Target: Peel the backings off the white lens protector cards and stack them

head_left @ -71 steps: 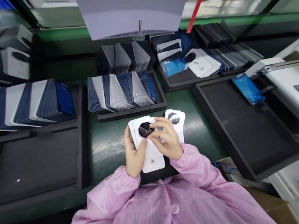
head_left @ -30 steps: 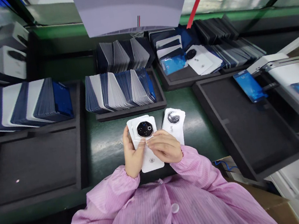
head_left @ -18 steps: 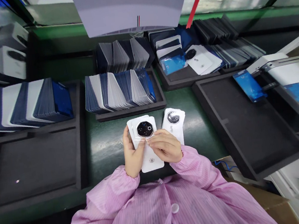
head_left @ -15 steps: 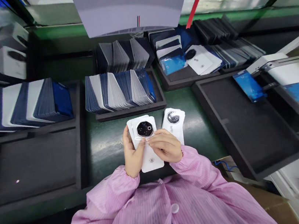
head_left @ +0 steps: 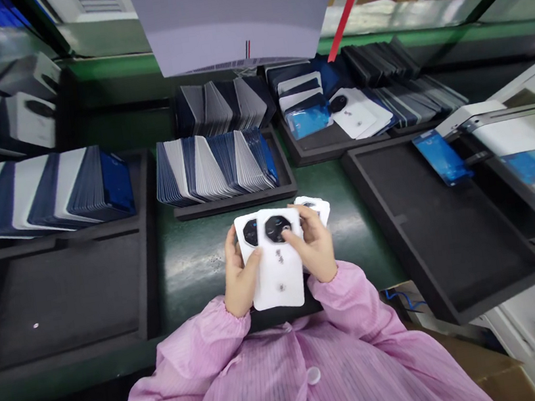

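My left hand (head_left: 241, 274) holds a white panel (head_left: 249, 246) with a dark camera window by its left edge, thumb on the front. Overlapping it in front is another white panel (head_left: 281, 278), gripped at its upper right by my right hand (head_left: 316, 243), whose thumb lies on the dark octagonal window. The two panels are fanned slightly apart, and the front one covers much of the rear one. Behind my right hand, more white panels (head_left: 321, 206) lie on the green table (head_left: 190, 258), mostly hidden by the hand.
Beyond my hands a dark tray (head_left: 238, 202) bears a row of white and blue panels. A partitioned tray (head_left: 66, 295) is at the left, with further panels (head_left: 42, 192) upright behind it. On the right a tilted black tray (head_left: 444, 222) has a blue-filmed piece (head_left: 442, 157) at its upper edge.
My right hand has moved up and to the right, from the front of the held panel to the edge of the front panel. The two panels are now spread sideways, showing two windows.
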`<state>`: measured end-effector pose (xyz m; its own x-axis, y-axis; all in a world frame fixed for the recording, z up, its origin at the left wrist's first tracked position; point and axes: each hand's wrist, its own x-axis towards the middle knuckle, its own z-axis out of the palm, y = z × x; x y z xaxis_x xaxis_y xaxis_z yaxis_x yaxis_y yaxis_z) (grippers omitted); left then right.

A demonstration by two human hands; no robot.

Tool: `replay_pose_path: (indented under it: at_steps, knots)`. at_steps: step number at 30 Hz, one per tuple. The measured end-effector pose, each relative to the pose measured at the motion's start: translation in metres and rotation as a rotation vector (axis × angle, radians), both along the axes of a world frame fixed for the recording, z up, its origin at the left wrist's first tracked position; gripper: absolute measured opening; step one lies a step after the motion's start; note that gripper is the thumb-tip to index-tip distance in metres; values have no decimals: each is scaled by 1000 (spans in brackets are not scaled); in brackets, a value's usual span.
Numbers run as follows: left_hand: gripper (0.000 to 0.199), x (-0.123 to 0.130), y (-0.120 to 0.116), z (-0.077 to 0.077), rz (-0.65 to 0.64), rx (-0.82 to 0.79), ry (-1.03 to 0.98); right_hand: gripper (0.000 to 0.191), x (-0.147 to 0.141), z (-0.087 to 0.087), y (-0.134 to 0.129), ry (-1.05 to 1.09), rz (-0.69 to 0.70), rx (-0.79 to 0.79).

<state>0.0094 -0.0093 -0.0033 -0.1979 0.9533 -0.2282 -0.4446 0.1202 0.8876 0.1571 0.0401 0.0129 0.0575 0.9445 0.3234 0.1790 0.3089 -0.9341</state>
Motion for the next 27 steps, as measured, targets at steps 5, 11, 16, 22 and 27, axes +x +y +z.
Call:
replay_pose_path:
  at_steps: [5,11,16,22,27]
  knots:
    - [77,-3,2,-5,37,-1,59,43,44,3,20,227,-307,8]
    - [68,-2,0,-2,39,-6,107,48,71,-16,29,-228,-357,-140]
    - [66,-1,-1,1,45,9,99,40,63,-15,28,-629,-406,71]
    - [65,1,-5,-2,10,122,203,18,10,27,3,-522,7,163]
    - [61,2,-9,-4,36,238,416,15,-12,27,5,-405,87,61]
